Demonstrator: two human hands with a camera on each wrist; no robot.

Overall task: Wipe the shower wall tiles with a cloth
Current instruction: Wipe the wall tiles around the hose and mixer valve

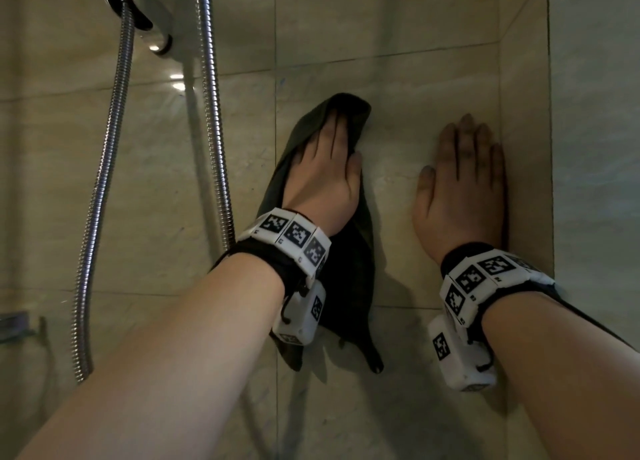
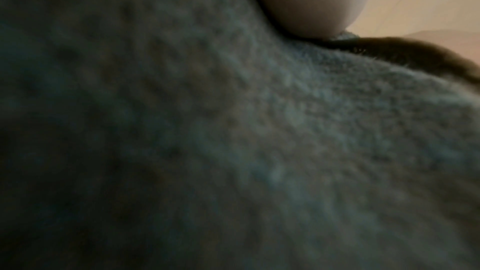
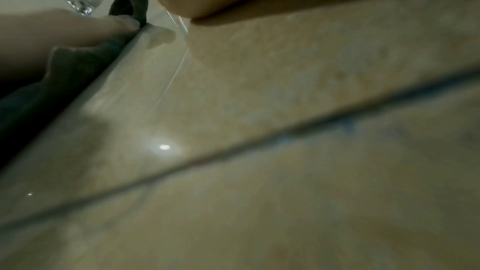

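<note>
A dark grey-green cloth [image 1: 349,286] hangs flat against the beige shower wall tiles [image 1: 408,89]. My left hand [image 1: 329,169] presses it to the wall with straight fingers. The fingertips are hidden under a fold at the cloth's top, and the thumb lies beside its right edge. My right hand [image 1: 460,182] rests flat and bare on the tile, close to the inner corner. In the left wrist view the cloth [image 2: 259,130] fills nearly the whole picture. The right wrist view looks along the tile [image 3: 285,69] toward the left hand [image 3: 64,26] on the cloth [image 3: 64,73].
Two ribbed metal shower hoses [image 1: 114,141] [image 1: 214,113] hang left of the cloth, below a chrome mixer [image 1: 138,13]. A side wall [image 1: 526,148] juts out just right of my right hand. A metal bracket [image 1: 14,324] shows at the far left.
</note>
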